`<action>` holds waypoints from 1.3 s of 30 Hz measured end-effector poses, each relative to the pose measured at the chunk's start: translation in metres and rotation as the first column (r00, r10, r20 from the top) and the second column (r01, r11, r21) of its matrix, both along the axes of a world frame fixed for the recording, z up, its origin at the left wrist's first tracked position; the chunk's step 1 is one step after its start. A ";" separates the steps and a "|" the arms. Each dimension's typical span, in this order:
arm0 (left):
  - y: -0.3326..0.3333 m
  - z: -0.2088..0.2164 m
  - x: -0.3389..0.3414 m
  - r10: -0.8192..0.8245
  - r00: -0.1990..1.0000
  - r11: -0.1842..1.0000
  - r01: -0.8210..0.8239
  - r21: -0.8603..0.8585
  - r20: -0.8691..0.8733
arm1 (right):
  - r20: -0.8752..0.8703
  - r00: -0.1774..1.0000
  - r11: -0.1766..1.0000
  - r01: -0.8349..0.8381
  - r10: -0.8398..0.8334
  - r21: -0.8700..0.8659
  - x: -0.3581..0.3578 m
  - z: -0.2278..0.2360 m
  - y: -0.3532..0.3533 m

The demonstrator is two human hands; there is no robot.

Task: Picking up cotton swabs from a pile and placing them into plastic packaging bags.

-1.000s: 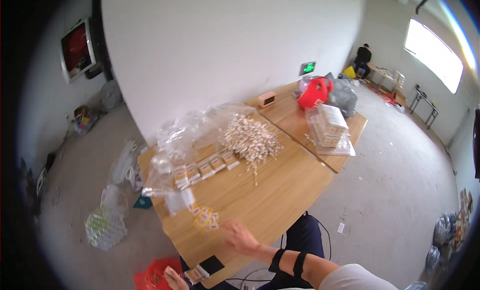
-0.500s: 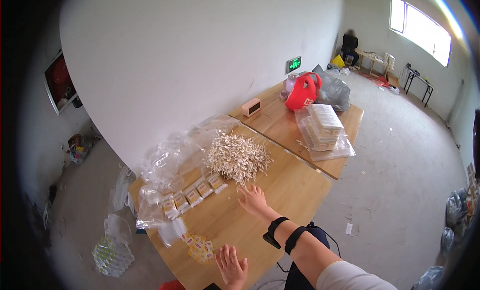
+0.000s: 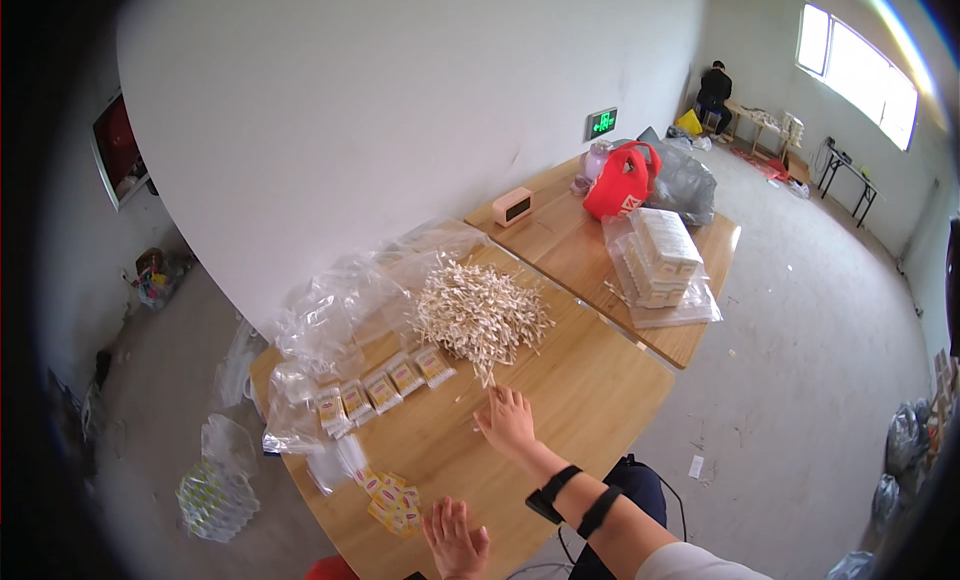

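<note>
A heap of small pale sticks (image 3: 480, 310), which look like cotton swabs, lies on the wooden table. My right hand (image 3: 508, 421) reaches to the near edge of this heap, fingers stretched out and palm down. Its fingertips are at the closest sticks, and I see nothing gripped. Near the front edge of the table my left hand (image 3: 455, 542) is open with fingers apart, just right of a scatter of yellow-and-white cards (image 3: 393, 504). Left of the heap runs a row of small clear packets (image 3: 382, 391) with yellow labels.
Crumpled clear plastic bags (image 3: 325, 325) lie along the wall side. On the adjoining table (image 3: 560, 242) are a pink clock (image 3: 513, 208), a red bag (image 3: 618, 185), a grey plastic bag (image 3: 683, 185) and stacked white packs (image 3: 662, 255). A person (image 3: 714, 98) sits far off.
The view has shifted slightly. My right hand stays by the heap's near edge, its fingers a little closer together. My left hand remains open beside the cards.
</note>
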State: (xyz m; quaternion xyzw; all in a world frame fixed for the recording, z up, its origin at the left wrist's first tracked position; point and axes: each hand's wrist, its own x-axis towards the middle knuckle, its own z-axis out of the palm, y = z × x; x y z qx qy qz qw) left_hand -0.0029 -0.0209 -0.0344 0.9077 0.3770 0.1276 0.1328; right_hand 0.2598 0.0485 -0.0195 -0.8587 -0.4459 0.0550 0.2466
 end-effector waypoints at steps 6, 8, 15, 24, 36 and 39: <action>0.002 -0.007 0.004 -0.023 1.000 1.000 0.023 -0.002 0.017 | 0.078 0.962 0.958 -0.269 0.262 0.097 -0.036 -0.013 -0.078; 0.001 -0.005 0.003 -0.008 1.000 1.000 0.008 -0.009 -0.002 | 0.036 0.932 0.925 -0.364 0.362 0.108 -0.045 -0.015 -0.095; 0.001 -0.004 0.004 -0.010 1.000 0.998 0.009 0.067 0.008 | -0.094 0.916 0.913 -0.373 0.391 0.168 -0.024 0.004 -0.111; 0.001 0.006 0.000 0.018 0.985 0.999 -0.012 -0.038 0.169 | -0.052 0.992 0.992 -0.118 0.116 -0.036 -0.048 0.006 -0.120; 0.100 0.035 0.005 0.108 0.994 0.982 -0.112 0.151 0.029 | -0.042 0.989 0.986 -0.135 0.140 0.096 -0.047 -0.006 -0.113; 0.123 0.044 0.011 -0.035 0.998 0.994 0.041 0.105 -0.053 | -0.043 0.987 0.983 -0.149 0.154 0.111 -0.048 -0.005 -0.114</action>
